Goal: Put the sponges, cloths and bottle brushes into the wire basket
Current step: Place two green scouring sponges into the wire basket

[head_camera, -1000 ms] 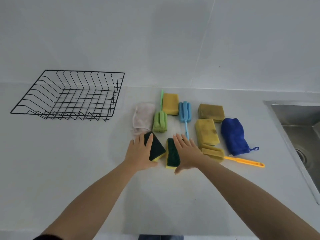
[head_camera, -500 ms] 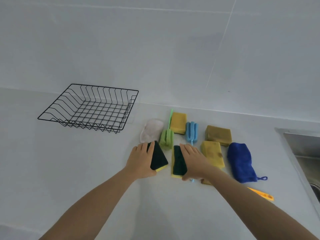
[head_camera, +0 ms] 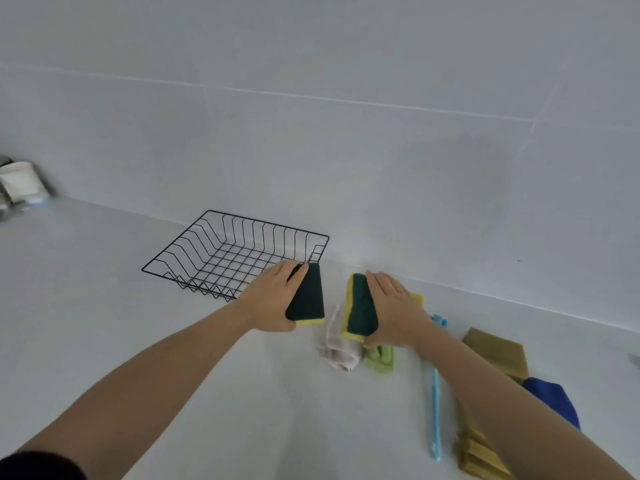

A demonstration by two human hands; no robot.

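Observation:
My left hand holds a green-and-yellow sponge lifted beside the near right corner of the black wire basket, which has nothing in it. A second green-and-yellow sponge is gripped in my right hand, raised over the pile. On the counter below lie a pale pink cloth, a green bottle brush, a blue bottle brush, olive-yellow sponges and a blue cloth. My right arm hides part of the pile.
The white counter meets a tiled wall behind the basket. Blurred white and metal items stand at the far left edge of the counter. More yellow sponge foam lies near the bottom right.
Both hands have closed on the two green-and-yellow sponges, lifted them off the counter and carried them toward the basket. The view has swung left and up.

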